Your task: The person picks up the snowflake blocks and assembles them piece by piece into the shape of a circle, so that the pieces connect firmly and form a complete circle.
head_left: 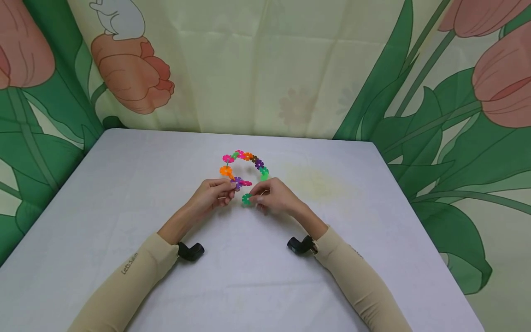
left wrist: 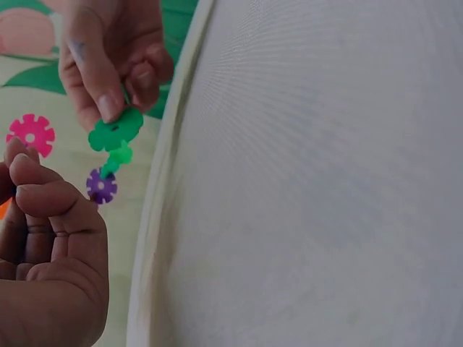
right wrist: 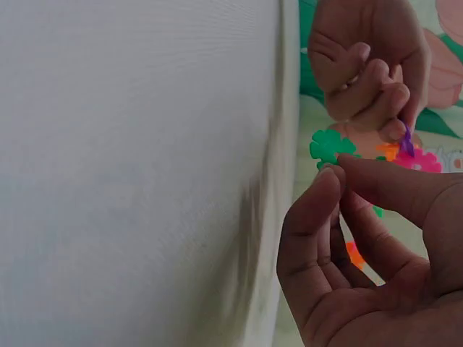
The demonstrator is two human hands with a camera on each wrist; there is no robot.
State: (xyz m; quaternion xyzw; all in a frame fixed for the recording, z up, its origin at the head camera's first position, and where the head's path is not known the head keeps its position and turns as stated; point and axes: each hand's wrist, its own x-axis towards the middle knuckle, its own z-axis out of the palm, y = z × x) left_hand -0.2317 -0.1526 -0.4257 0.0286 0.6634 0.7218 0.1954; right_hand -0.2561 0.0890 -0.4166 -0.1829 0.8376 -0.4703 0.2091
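A chain of notched plastic snowflake discs (head_left: pixel 247 157), in pink, orange, brown, purple and green, curves into a ring with a gap at the near side. My left hand (head_left: pixel 214 192) pinches a purple disc (head_left: pixel 238 183) between thumb and finger, and a pink disc (head_left: pixel 246 183) juts from it toward the right. My right hand (head_left: pixel 275 196) pinches a darker green disc (head_left: pixel 246 199), which sits just nearer to me than the pink one. A light green disc (head_left: pixel 264 176) lies beyond the right fingers, which hide part of that chain end.
A white cloth covers the table (head_left: pixel 232 286), with a faint yellowish stain (head_left: pixel 319 182) right of the ring. Behind the far edge hangs a curtain (head_left: pixel 257 69) printed with tulips and leaves. Black wrist cameras (head_left: pixel 191 252) sit at both cuffs.
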